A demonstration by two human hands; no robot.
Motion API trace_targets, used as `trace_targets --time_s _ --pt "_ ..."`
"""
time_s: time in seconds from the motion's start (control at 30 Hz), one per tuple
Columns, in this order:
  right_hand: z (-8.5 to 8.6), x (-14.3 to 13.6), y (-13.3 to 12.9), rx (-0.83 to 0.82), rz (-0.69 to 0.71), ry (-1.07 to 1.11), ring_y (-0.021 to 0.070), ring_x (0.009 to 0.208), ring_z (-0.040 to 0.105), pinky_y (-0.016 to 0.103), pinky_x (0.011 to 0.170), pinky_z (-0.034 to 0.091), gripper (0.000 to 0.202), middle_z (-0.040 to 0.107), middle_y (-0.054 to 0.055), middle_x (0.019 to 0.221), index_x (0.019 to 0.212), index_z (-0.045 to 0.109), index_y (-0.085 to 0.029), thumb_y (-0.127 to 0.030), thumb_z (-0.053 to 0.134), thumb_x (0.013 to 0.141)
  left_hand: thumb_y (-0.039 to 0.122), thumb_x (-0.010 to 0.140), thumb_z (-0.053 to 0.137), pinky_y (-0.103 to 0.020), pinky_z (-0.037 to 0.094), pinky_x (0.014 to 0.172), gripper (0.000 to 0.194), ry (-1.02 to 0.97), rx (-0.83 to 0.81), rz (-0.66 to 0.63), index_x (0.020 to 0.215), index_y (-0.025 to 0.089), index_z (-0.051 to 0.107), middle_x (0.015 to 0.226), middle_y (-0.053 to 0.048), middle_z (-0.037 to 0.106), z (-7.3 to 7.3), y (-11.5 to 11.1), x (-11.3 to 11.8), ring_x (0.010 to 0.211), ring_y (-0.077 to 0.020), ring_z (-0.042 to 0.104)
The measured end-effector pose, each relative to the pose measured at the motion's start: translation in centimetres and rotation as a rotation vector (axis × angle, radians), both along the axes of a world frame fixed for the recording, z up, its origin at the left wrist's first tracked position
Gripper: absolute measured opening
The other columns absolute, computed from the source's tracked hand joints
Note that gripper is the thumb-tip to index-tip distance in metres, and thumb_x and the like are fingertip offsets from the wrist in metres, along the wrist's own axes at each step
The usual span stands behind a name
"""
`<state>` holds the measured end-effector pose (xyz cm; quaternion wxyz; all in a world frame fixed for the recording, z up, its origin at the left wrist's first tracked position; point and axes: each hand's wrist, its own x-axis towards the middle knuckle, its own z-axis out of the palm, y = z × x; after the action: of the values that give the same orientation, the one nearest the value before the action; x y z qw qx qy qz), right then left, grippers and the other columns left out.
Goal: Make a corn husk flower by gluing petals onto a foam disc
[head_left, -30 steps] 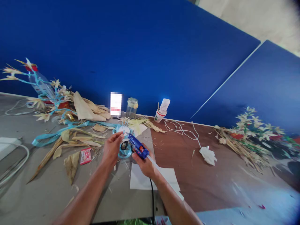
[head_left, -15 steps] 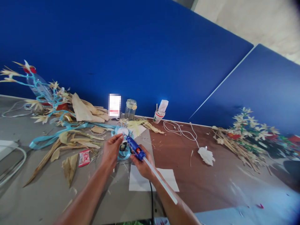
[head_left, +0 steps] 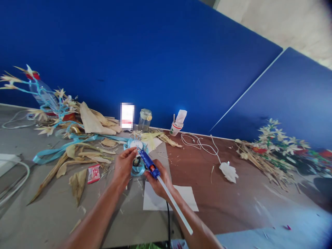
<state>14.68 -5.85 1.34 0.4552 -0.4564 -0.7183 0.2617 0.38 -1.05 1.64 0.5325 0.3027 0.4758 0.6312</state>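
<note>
"Gripping what was the right hand seen?"

"A blue glue gun was grasped by it, with a white glue stick reaching out from the back."

"And by the left hand, was something held?"

"Its fingertips were pinched together near the nozzle, but whether something small was held between them could not be told."

"Where was the blue glue gun placed?"

"Between both hands, over the grey table, near the light-blue ribbon."
</note>
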Motion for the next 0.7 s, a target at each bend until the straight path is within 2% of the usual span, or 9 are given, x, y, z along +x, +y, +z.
trace_targets --time_s 0.2,0.37,0.43,0.53,0.6,0.7 --pt "0.3 0.1 -0.3 0.062 0.021 -0.03 0.016 0.071 0.054 0.026 0.062 0.042 0.009 0.053 0.002 0.076 0.082 0.051 -0.019 -0.026 0.055 0.078 0.034 0.048 0.08 -0.023 0.041 0.058 0.036 -0.093 -0.024 0.005 0.077 0.016 0.07 0.067 0.0 0.065 0.1 0.1 0.0 0.06 -0.0118 0.056" --pt "0.4 0.7 -0.4 0.097 -0.048 -0.028 0.016 0.074 0.054 0.027 0.065 0.044 0.009 0.054 0.004 0.083 0.087 0.051 -0.019 -0.025 0.054 0.08 0.034 0.049 0.08 -0.023 0.041 0.059 0.038 -0.129 -0.049 -0.032 0.081 0.016 0.069 0.068 0.001 0.065 0.2 0.0 -0.2 0.06 -0.0111 0.055" --pt "0.1 1.3 -0.1 0.134 -0.116 -0.062 0.0163 0.074 0.053 0.028 0.066 0.044 0.009 0.053 0.004 0.083 0.087 0.051 -0.019 -0.025 0.054 0.08 0.032 0.048 0.081 -0.021 0.04 0.059 0.039 -0.166 -0.046 -0.036 0.08 0.014 0.069 0.068 0.001 0.064 0.3 -0.1 -0.2 0.062 -0.0095 0.055" --pt "-0.5 2.8 0.7 0.157 -0.314 -0.192 0.0181 0.075 0.052 0.03 0.068 0.042 0.007 0.052 0.005 0.083 0.084 0.052 -0.018 -0.023 0.053 0.08 0.03 0.047 0.082 -0.018 0.038 0.055 0.037 -0.218 -0.06 -0.067 0.077 0.013 0.068 0.064 0.001 0.062 0.7 -0.2 -0.1 0.059 -0.0078 0.053" --pt "-1.0 3.8 1.3 0.065 -0.456 -0.366 0.0202 0.078 0.052 0.032 0.069 0.041 0.011 0.052 0.007 0.086 0.087 0.055 -0.017 -0.022 0.054 0.077 0.029 0.047 0.082 -0.018 0.037 0.051 0.035 -0.248 -0.067 -0.115 0.075 0.013 0.067 0.061 0.001 0.061 1.0 -0.3 -0.1 0.057 -0.0078 0.053" --pt "-1.6 5.2 2.1 -0.167 -0.562 -0.629 0.0252 0.087 0.053 0.036 0.074 0.039 0.028 0.054 0.013 0.096 0.1 0.058 -0.015 -0.023 0.059 0.073 0.026 0.049 0.081 -0.018 0.036 0.05 0.031 -0.281 -0.048 -0.162 0.073 0.014 0.066 0.059 0.002 0.06 1.2 -0.4 -0.1 0.055 -0.0078 0.053"
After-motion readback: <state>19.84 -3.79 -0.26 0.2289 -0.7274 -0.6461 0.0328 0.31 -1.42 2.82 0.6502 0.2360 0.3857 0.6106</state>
